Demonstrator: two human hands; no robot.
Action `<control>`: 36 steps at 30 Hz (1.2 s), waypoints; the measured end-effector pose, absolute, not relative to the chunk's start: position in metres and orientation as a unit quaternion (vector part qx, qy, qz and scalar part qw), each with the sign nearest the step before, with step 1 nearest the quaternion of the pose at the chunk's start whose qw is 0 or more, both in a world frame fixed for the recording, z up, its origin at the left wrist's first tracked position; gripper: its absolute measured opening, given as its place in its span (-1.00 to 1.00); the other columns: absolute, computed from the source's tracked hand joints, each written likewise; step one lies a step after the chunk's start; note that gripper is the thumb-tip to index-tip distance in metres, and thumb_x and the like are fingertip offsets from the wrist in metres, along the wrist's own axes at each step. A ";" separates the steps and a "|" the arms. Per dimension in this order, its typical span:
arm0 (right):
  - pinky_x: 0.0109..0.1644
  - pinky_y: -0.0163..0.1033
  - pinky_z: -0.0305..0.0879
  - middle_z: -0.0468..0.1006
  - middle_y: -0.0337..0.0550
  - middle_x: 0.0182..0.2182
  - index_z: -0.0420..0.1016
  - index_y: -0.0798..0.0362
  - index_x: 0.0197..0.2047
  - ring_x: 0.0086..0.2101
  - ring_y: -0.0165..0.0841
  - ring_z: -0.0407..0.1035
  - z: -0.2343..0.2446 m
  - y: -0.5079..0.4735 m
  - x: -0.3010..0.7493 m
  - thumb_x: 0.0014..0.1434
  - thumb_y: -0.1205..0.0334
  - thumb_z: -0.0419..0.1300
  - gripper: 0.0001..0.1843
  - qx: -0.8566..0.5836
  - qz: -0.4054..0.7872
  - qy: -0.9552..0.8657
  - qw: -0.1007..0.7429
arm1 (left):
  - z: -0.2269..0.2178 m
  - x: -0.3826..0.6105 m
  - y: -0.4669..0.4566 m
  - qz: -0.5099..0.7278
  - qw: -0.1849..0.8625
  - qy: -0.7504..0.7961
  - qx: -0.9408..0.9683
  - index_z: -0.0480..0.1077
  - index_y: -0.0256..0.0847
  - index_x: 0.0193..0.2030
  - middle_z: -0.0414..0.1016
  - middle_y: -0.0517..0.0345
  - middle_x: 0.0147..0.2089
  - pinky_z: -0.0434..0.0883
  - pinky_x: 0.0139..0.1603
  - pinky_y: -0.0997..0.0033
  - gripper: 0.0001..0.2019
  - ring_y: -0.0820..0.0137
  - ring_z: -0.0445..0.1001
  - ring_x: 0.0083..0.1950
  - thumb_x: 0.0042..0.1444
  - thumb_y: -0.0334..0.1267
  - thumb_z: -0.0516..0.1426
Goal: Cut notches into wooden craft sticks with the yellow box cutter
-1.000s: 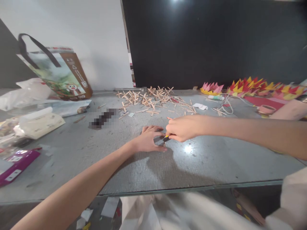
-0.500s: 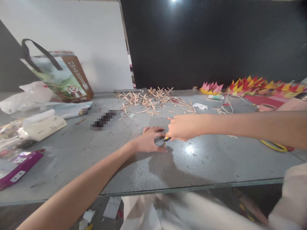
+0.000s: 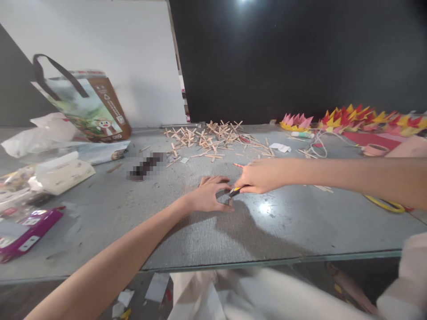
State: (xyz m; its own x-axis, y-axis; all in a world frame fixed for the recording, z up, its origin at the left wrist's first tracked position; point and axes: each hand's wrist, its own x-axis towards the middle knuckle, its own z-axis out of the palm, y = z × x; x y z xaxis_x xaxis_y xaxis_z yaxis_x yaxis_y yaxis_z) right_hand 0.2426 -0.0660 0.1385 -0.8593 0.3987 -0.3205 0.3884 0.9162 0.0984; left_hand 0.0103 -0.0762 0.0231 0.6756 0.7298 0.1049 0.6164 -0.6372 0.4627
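While the left hand (image 3: pixel 208 195) is lying flat on the grey desk (image 3: pixel 187 240), its fingers are pressing down on a small wooden stick (image 3: pixel 230 201) that is only partly showing at the fingertips. The right hand (image 3: pixel 258 177) is reaching in from the right side, its grip closed together around a yellow-and-black cutter (image 3: pixel 235 191), which is pointing down and to the left at the stick. That stick is sitting just below and left of the cutter's tip, between the two hands, and which way its long axis is running cannot be made out. The left hand is touching it; the right hand is meeting it only through the tool. Farther back on the desk a pile of crossed sticks (image 3: pixel 213 138) is spreading out, a printed paper bag (image 3: pixel 88 106) is standing at the left, and folded paper flowers (image 3: pixel 353 118) are lining the right edge.
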 end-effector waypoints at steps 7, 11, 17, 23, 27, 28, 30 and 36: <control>-0.19 -0.16 0.21 0.69 -0.12 -0.39 0.70 0.00 0.03 -0.49 -0.34 0.43 0.136 -0.067 0.246 0.45 0.23 0.08 -0.66 0.216 0.005 0.964 0.158 | 0.022 0.009 -0.076 0.143 0.203 0.378 0.892 0.53 0.03 0.23 0.31 -0.10 0.48 -0.04 0.52 -0.24 -0.30 -0.11 0.17 0.53 0.00 0.29 0.38; -0.21 -0.17 0.20 0.68 -0.14 -0.41 0.70 -0.02 0.04 -0.50 -0.34 0.41 0.133 -0.066 0.250 0.45 0.20 0.08 -0.66 0.223 -0.005 0.963 0.150 | 0.023 0.009 -0.076 0.143 0.207 0.381 0.890 0.54 0.02 0.22 0.30 -0.10 0.48 -0.03 0.52 -0.24 -0.31 -0.13 0.17 0.52 0.00 0.28 0.38; -0.19 -0.17 0.23 0.70 -0.11 -0.38 0.70 -0.03 0.09 -0.49 -0.33 0.42 0.128 -0.063 0.252 0.46 0.18 0.08 -0.63 0.226 -0.017 0.964 0.140 | 0.022 0.007 -0.075 0.141 0.208 0.377 0.891 0.54 0.02 0.22 0.29 -0.08 0.48 -0.04 0.53 -0.22 -0.30 -0.14 0.17 0.52 0.00 0.30 0.37; -0.18 -0.16 0.24 0.72 -0.12 -0.33 0.69 -0.04 0.08 -0.47 -0.31 0.45 0.126 -0.062 0.254 0.46 0.17 0.08 -0.64 0.227 -0.015 0.964 0.134 | 0.022 0.008 -0.075 0.139 0.205 0.380 0.891 0.54 0.03 0.22 0.30 -0.06 0.48 -0.03 0.53 -0.21 -0.32 -0.13 0.17 0.52 0.00 0.28 0.37; -0.16 -0.15 0.24 0.72 -0.13 -0.34 0.70 -0.05 0.07 -0.49 -0.33 0.43 0.126 -0.062 0.255 0.46 0.16 0.07 -0.64 0.232 -0.018 0.963 0.134 | 0.023 0.009 -0.076 0.140 0.205 0.379 0.891 0.54 0.02 0.22 0.30 -0.06 0.48 -0.01 0.52 -0.23 -0.33 -0.15 0.18 0.51 0.00 0.24 0.38; -0.15 -0.15 0.24 0.72 -0.14 -0.35 0.70 -0.05 0.08 -0.49 -0.33 0.43 0.126 -0.063 0.255 0.46 0.16 0.07 -0.64 0.234 -0.019 0.963 0.133 | 0.023 0.009 -0.076 0.140 0.205 0.380 0.891 0.54 0.02 0.22 0.30 -0.06 0.48 -0.01 0.52 -0.23 -0.33 -0.15 0.18 0.51 0.00 0.23 0.39; -0.15 -0.14 0.24 0.71 -0.15 -0.37 0.70 -0.07 0.08 -0.51 -0.34 0.42 0.126 -0.063 0.256 0.46 0.16 0.07 -0.63 0.236 -0.021 0.963 0.131 | 0.023 0.009 -0.076 0.139 0.204 0.382 0.890 0.54 0.02 0.22 0.30 -0.06 0.48 -0.01 0.52 -0.22 -0.32 -0.15 0.19 0.51 -0.02 0.23 0.40; -0.19 -0.16 0.21 0.71 -0.15 -0.37 0.70 -0.05 0.04 -0.53 -0.35 0.39 0.126 -0.063 0.257 0.46 0.17 0.06 -0.64 0.232 -0.009 0.964 0.130 | 0.021 0.008 -0.075 0.141 0.200 0.380 0.892 0.53 0.04 0.22 0.30 -0.06 0.47 -0.04 0.52 -0.21 -0.33 -0.10 0.19 0.51 0.00 0.24 0.39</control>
